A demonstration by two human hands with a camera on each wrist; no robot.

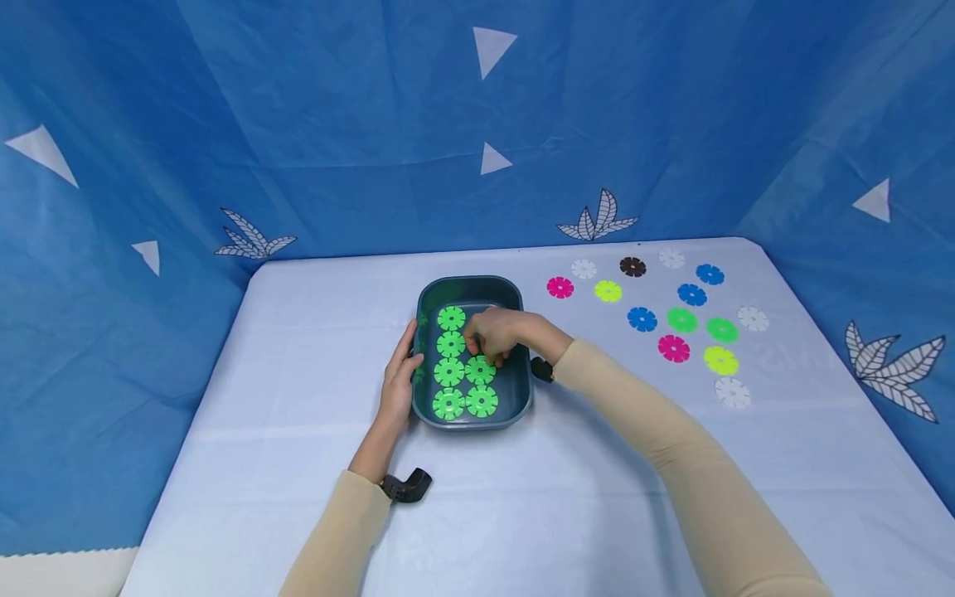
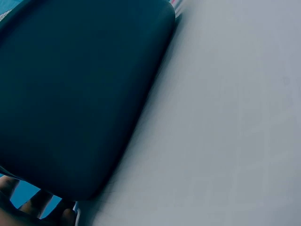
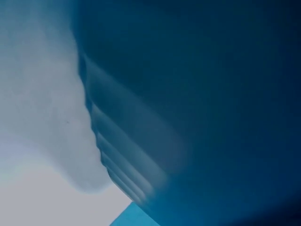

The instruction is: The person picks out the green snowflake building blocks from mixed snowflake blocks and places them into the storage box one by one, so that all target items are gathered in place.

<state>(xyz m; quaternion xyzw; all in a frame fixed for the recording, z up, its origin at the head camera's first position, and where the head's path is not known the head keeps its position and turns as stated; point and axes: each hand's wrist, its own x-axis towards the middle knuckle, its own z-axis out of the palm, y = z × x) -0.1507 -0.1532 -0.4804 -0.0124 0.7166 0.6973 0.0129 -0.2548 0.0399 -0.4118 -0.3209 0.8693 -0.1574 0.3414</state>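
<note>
A dark teal rectangular tray (image 1: 472, 425) stands on the table, tilted or level I cannot tell. Inside lie several bright green notched building discs, four-slot details too small to read, in two columns. My left hand (image 1: 397, 377) rests along the tray's left outer wall, fingers straight and thumb at the rim. In the left wrist view its fingers (image 2: 35, 205) show beside the tray's dark outer wall (image 2: 89, 89). My right hand (image 1: 498, 332) reaches over the right rim, its curled fingers at the upper edge of a green disc (image 1: 481, 370). The right wrist view shows only the ribbed tray wall (image 3: 127, 141).
Right of the tray, loose notched discs lie scattered: pink (image 1: 674, 348), blue (image 1: 642, 319), green (image 1: 722, 330), yellow (image 1: 720, 361), brown (image 1: 632, 266) and white (image 1: 733, 392). A white cloth (image 1: 313, 356) covers the table, and blue printed fabric (image 1: 358, 124) hangs behind it.
</note>
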